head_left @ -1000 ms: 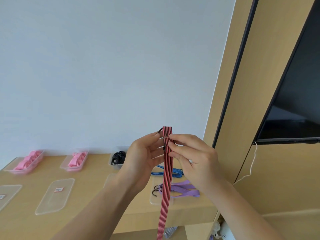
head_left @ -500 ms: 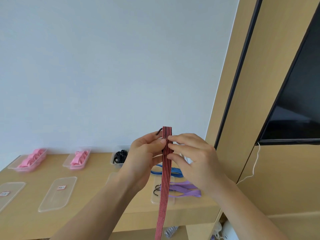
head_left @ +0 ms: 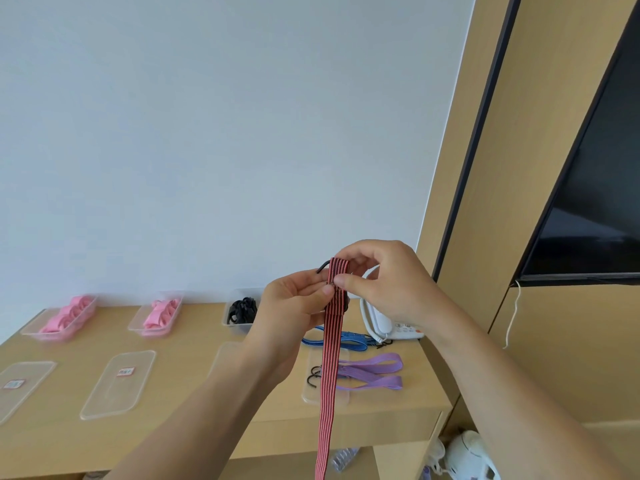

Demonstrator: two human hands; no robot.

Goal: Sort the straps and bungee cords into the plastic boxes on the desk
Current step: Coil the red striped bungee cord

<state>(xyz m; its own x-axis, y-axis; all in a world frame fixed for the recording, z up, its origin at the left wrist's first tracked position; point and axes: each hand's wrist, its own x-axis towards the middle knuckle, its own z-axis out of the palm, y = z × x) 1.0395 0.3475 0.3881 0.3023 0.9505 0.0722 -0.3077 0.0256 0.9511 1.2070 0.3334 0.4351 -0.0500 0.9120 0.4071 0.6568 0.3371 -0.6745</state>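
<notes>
Red striped cord [head_left: 327, 375] is held up in the air between both hands, folded top right at the fingertips with a black hook [head_left: 323, 266] poking out left, and the tail hanging straight down past the desk [head_left: 194, 393] front edge. The boxes [head_left: 157, 313] sit along the back wall, well apart from the hands, with bare desk in front between the flat lids [head_left: 117, 382]. Left hand [head_left: 294, 303] pinches the cord from the left, right hand [head_left: 388, 282] curls over the top and pinches it too.
</notes>
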